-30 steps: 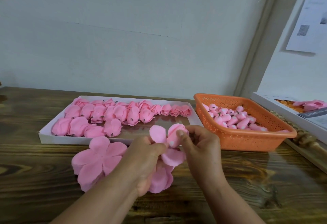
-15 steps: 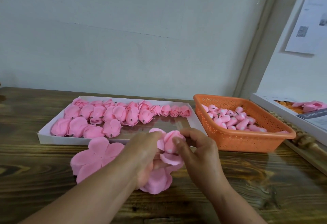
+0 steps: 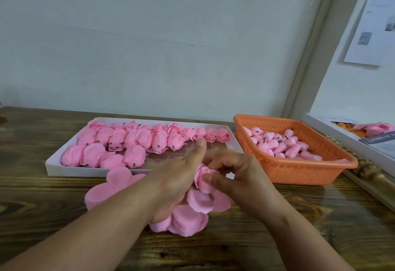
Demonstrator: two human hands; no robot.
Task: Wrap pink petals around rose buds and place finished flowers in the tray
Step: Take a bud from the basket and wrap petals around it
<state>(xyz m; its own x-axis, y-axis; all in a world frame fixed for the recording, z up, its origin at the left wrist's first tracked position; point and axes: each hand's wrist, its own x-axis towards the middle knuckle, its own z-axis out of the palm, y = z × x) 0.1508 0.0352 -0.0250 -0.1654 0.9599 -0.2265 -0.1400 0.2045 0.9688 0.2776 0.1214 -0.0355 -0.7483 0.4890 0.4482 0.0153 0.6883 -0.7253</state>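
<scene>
The left hand [image 3: 181, 176] covers the near side of the rose bud [image 3: 204, 177] and the centre of the petal sheet [image 3: 192, 217] under it; its lower fingers are out of sight. The left forearm hides much of the spare petal sheet [image 3: 111, 187]. The right edge cuts off the white box [image 3: 350, 140]. Print on the wall paper [image 3: 372, 24] is too small to read.

A small pink rose bud [image 3: 204, 177] is pinched by the right hand [image 3: 239, 176], partly wrapped in soft pink fabric petals [image 3: 192, 215] that the left hand [image 3: 177, 183] holds. Finished pink flowers [image 3: 136, 142] lie in rows in the shallow white rectangular tray [image 3: 51, 167] behind.
</scene>
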